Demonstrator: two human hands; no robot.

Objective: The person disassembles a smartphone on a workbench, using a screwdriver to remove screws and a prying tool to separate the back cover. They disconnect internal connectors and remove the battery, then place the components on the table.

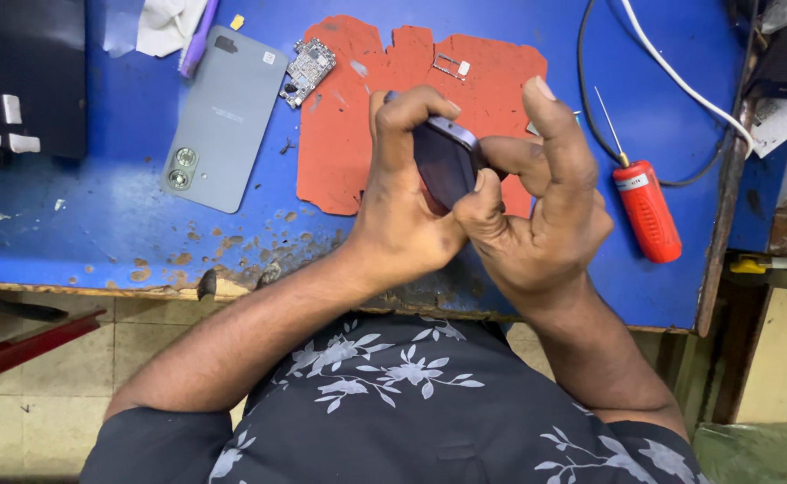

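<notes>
My fingers point(411, 112) curl tightly over the upper edge of the dark phone body point(444, 161), pinching it between my two hands at the centre of the frame. My left hand point(402, 206) wraps the phone from the left, knuckles up, fingertips hooked over its top corner. My right hand point(541, 215) grips it from the right: thumb and middle fingers press on the phone's edge, while the index finger stands up, lifted clear of it. The phone is tilted, held above the red work mat point(339, 134) and not resting on it.

The blue bench point(97, 224) runs across the upper half of the frame; its chipped front edge lies just below my wrists. To the left of the mat lies a grey back cover point(223, 116), flat, camera holes toward the near edge. A small circuit board point(306, 70) sits at the mat's upper left corner, and a small metal tray point(450, 64) rests on the mat near the top. Right of my hands, a red-handled screwdriver point(646, 208) lies near the bench's right edge, well apart from my fingers, with a black cable point(586, 108) looping behind it. Open blue surface remains between the back cover and the bench's left side.
</notes>
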